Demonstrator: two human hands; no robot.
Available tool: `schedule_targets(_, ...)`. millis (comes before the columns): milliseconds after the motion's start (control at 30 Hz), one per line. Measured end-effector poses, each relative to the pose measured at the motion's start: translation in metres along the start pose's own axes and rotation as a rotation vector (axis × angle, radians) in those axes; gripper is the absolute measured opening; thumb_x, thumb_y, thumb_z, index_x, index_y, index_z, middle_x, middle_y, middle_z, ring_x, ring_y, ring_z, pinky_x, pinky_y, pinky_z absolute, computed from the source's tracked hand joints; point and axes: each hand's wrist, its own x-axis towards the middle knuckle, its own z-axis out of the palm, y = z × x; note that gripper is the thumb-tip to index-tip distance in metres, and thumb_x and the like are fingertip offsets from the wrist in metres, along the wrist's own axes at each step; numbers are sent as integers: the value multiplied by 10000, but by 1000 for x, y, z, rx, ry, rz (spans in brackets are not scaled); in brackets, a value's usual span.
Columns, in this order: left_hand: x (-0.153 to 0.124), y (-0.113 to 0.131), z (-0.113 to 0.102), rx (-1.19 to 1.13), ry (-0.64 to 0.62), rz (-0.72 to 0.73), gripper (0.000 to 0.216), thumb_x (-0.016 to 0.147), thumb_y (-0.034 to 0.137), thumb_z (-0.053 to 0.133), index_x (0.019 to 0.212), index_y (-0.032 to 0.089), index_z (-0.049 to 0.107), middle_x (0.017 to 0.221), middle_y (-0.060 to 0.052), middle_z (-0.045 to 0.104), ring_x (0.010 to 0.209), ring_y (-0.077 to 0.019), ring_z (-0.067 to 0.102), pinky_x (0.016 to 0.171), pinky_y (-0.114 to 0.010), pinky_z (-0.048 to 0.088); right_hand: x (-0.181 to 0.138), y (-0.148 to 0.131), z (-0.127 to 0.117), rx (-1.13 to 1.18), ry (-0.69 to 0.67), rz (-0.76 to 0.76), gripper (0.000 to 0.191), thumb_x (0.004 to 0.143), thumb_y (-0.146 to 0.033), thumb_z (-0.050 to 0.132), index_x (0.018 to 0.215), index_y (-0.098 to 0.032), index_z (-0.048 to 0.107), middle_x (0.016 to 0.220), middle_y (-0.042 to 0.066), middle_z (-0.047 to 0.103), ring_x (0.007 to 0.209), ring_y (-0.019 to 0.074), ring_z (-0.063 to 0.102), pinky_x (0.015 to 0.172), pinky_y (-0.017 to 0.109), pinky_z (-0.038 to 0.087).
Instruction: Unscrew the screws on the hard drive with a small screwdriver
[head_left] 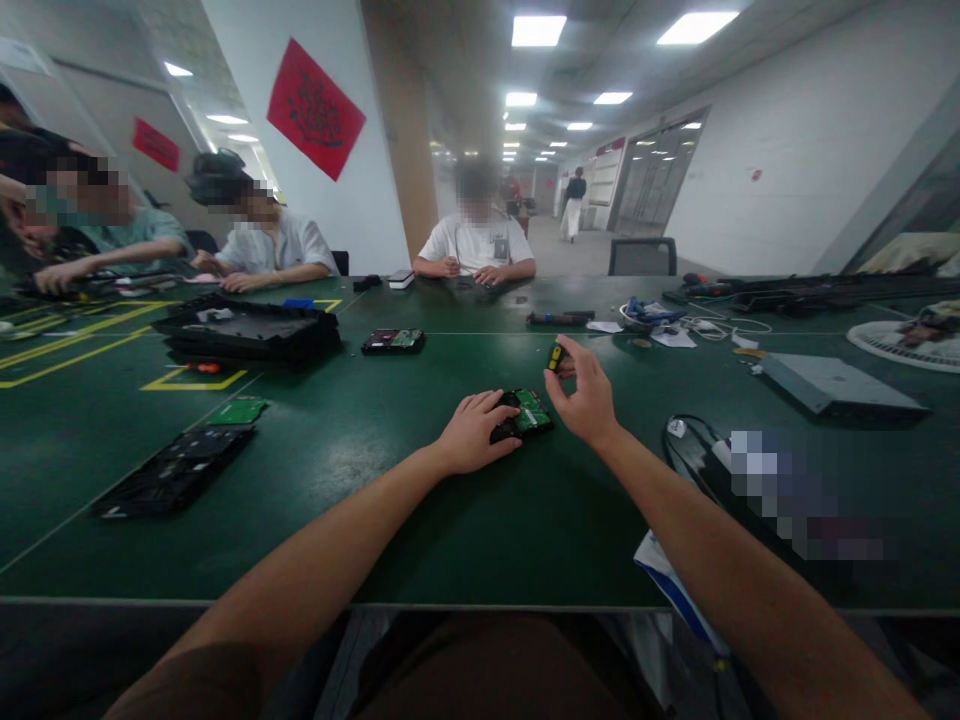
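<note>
My left hand (474, 432) rests on a small black device with a green circuit board (527, 412) lying on the green table (360, 470); its fingers curl over the device's left end. Just right of and above the board, my right hand (586, 392) pinches the yellow-and-black handle of a small screwdriver (554, 357) between thumb and fingertips.
A second such device (394, 341) lies farther back. Black trays (247, 333) and a flat black panel (176, 470) with a green board (237, 411) sit on the left. A grey box (840, 385), cables (675, 318) and a fan guard (904, 345) are on the right. Three people sit across the table.
</note>
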Motion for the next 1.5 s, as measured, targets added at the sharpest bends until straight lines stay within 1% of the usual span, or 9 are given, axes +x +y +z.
schedule_targets(100,0,0,0,8,1,-2,586,914,587,643,1409,275,603,1624,-134,424,1506,-368,373,1220,-581,297,1,-1,0,-12,-12,-16,595,959,-244,583,1525,-307,410,1257,113,641,953,255,696,928,515,615)
schedule_targets(233,0,0,0,12,-1,1,595,918,589,638,1423,277,594,1625,-144,420,1509,-369,369,1215,-584,297,0,2,2,-17,2,-12,612,958,-250,592,1538,-304,403,1230,115,639,931,255,692,918,518,615)
schedule_targets(367,0,0,0,15,0,-1,598,917,592,639,1424,279,593,1623,-145,423,1507,-368,375,1211,-585,303,-1,5,3,8,33,27,673,952,-276,605,1573,-302,347,1219,126,599,899,252,672,843,506,636)
schedule_targets(500,0,0,0,13,-1,1,597,916,594,639,1419,274,597,1632,-147,410,1506,-373,374,1206,-589,310,-1,5,3,23,45,27,658,934,-282,642,1540,-287,387,1193,119,567,853,227,655,779,464,644)
schedule_targets(733,0,-1,0,6,1,1,595,913,592,645,1418,280,597,1631,-136,414,1511,-371,365,1213,-592,301,-2,6,4,39,28,27,654,925,-247,614,1531,-274,370,1254,136,609,886,242,679,853,502,632)
schedule_targets(967,0,0,-1,11,-2,4,590,920,593,634,1413,270,603,1627,-150,417,1510,-369,369,1208,-588,306,-1,4,3,19,54,18,613,901,-284,677,1462,-264,431,1193,123,561,836,223,641,731,451,647)
schedule_targets(1200,-1,0,0,7,7,7,589,915,588,642,1411,272,604,1622,-138,426,1511,-366,369,1217,-581,300,-1,6,3,25,28,26,613,931,-245,616,1505,-295,407,1250,121,597,893,241,678,853,508,636)
schedule_targets(1367,-1,0,0,4,2,3,594,916,593,638,1419,280,600,1628,-140,415,1509,-374,368,1214,-586,303,-1,7,3,28,44,36,588,916,-272,660,1464,-283,449,1196,109,584,821,208,665,750,434,649)
schedule_targets(1500,0,-1,1,11,-2,1,596,916,594,638,1419,278,599,1625,-141,419,1507,-375,370,1213,-588,303,-1,5,2,28,41,32,571,918,-279,661,1452,-271,459,1211,111,580,817,196,663,750,418,645)
